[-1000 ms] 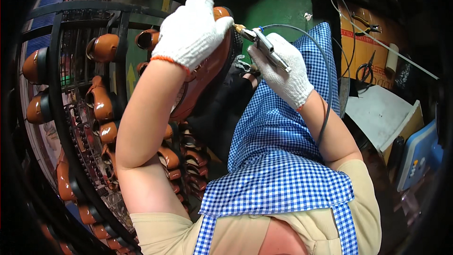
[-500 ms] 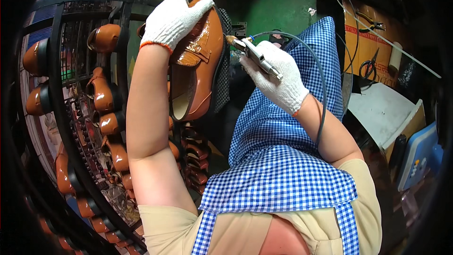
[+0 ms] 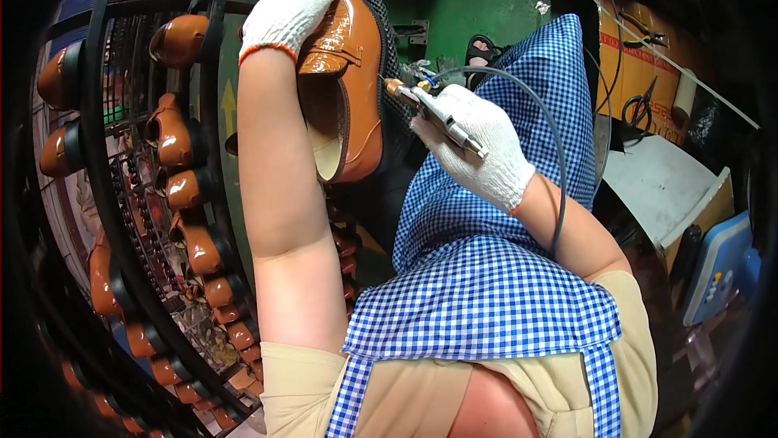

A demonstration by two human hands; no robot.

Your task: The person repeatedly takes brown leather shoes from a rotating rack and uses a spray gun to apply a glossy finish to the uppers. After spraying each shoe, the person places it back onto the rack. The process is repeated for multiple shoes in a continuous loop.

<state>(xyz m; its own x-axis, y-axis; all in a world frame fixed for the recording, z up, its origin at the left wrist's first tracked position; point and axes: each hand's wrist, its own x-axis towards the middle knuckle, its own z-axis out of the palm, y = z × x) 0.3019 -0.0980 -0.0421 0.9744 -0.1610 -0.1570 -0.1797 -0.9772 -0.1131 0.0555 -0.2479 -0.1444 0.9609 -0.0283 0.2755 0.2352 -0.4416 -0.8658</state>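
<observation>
A glossy brown loafer (image 3: pixel 361 89) with a dark sole is up in front of me, toe pointing away. My left hand (image 3: pixel 292 12), in a white knit glove, is closed over its toe and upper. In my gloved right hand (image 3: pixel 480 142) I grip a small metal spray gun (image 3: pixel 444 120) with a brass-coloured nozzle and a grey hose (image 3: pixel 541 98) running from it. The nozzle points at the side of the loafer near the sole, close to it; whether it touches, I cannot tell. My right-hand fingers are partly hidden behind the tool.
On my left, a dark metal rack (image 3: pixel 101 114) holds several similar brown shoes (image 3: pixel 180 41). A cardboard box (image 3: pixel 640 73) on the right bears pliers (image 3: pixel 644 35) and scissors (image 3: pixel 640 107). Nearer are a white sheet (image 3: pixel 660 187) and a blue plastic case (image 3: pixel 717 268). Blue checked cloth covers my lap.
The loafer and my left hand have shifted slightly up, with the shoe turned a little. The spray gun has dropped slightly along the shoe's side. A sandalled foot shows beyond my knee.
</observation>
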